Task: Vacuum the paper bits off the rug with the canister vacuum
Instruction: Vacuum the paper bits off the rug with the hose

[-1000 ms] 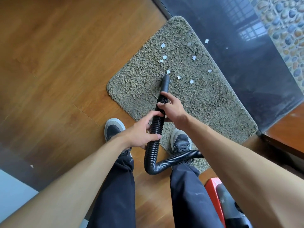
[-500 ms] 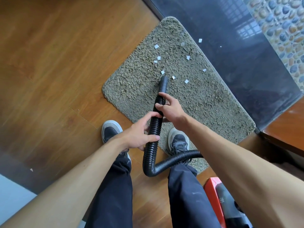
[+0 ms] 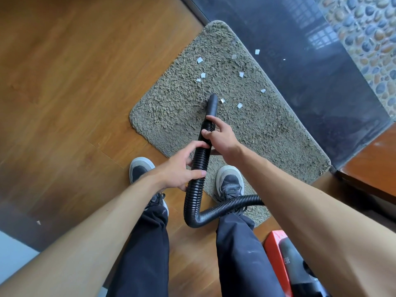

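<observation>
Person vacuuming paper bits (image 3: 239, 105) off a rug (image 3: 171, 112)
Both hands curl round the hose (image 3: 198, 166): right hand (image 3: 220, 136) up by the nozzle (image 3: 212, 106), likely to steer it, left hand (image 3: 180, 170) lower to take the slack. The nozzle tip rests mid-rug, just beside two bits; more lie toward the rug's far edge. The red canister (image 3: 278, 254) sits off its near right corner

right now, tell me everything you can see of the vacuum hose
The hose is black, ribbed, flexible plastic by its look, ending in a smooth tapered nozzle whose tip meets the rug beside a paper bit. It U-bends between the legs and runs right, behind the right arm. The right hand grips it near the nozzle, the left hand lower down.
</observation>
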`<action>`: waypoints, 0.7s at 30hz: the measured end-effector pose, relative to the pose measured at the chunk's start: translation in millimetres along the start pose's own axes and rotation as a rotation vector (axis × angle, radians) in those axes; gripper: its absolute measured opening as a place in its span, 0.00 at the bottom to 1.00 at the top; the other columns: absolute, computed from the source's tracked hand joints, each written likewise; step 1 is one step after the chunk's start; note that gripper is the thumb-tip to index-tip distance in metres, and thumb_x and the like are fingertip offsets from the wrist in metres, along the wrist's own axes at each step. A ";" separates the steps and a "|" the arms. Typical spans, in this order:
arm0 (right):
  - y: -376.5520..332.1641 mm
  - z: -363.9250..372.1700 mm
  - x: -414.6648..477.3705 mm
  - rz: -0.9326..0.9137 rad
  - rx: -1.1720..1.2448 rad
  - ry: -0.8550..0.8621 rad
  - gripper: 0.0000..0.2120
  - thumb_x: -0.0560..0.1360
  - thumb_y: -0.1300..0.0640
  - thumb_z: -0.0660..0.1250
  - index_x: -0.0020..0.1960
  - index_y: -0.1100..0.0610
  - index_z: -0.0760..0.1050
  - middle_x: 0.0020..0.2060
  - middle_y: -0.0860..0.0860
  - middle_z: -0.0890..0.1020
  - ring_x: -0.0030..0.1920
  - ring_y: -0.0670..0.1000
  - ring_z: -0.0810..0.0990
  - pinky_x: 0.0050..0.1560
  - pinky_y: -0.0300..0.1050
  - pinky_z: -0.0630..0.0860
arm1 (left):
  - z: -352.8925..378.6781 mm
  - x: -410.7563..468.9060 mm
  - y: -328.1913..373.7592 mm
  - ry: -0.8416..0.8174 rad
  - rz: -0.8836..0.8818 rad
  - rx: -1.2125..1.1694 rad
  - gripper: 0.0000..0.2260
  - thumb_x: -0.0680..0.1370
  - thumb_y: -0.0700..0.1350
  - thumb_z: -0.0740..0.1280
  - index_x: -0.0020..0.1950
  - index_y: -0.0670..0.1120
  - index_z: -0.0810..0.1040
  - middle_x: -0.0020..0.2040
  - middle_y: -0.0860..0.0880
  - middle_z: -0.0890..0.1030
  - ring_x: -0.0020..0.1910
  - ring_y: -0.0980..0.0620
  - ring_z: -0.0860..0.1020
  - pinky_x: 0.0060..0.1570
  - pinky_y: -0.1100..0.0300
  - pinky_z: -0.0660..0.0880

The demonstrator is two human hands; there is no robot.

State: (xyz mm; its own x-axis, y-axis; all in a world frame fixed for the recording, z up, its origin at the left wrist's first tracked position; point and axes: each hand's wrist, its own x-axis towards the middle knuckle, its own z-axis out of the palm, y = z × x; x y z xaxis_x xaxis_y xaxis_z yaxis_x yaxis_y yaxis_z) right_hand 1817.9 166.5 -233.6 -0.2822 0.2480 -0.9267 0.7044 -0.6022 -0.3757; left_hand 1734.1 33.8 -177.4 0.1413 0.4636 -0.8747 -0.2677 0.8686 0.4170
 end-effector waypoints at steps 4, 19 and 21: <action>4.0 -11.1 -2.6 0.015 0.025 0.012 0.24 0.79 0.64 0.63 0.72 0.47 0.68 0.49 0.52 0.79 0.44 0.48 0.81 0.38 0.48 0.81 | 7.0 4.6 4.7 -0.031 -0.009 0.022 0.25 0.78 0.38 0.68 0.66 0.63 0.65 0.55 0.46 0.81 0.52 0.40 0.83 0.44 0.37 0.81; 30.1 -57.3 -11.3 0.037 0.196 0.086 0.23 0.79 0.65 0.63 0.71 0.48 0.69 0.52 0.54 0.79 0.45 0.50 0.80 0.42 0.52 0.82 | 34.7 29.4 22.1 -0.131 0.011 0.178 0.26 0.77 0.39 0.71 0.67 0.62 0.66 0.48 0.46 0.80 0.39 0.51 0.83 0.37 0.40 0.82; 30.6 -64.5 -10.9 0.032 0.193 0.083 0.23 0.79 0.65 0.63 0.70 0.48 0.70 0.53 0.55 0.80 0.45 0.51 0.80 0.46 0.56 0.82 | 39.4 32.1 26.6 -0.152 0.009 0.176 0.26 0.76 0.39 0.71 0.66 0.62 0.66 0.51 0.42 0.80 0.40 0.50 0.84 0.37 0.39 0.82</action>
State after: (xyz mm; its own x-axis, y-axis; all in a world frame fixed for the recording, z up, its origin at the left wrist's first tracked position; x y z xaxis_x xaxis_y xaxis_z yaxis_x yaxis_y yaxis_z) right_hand 1884.6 194.3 -234.7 -0.2012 0.2833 -0.9377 0.5718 -0.7433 -0.3472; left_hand 1769.0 78.7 -184.6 0.2851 0.4808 -0.8292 -0.1015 0.8753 0.4727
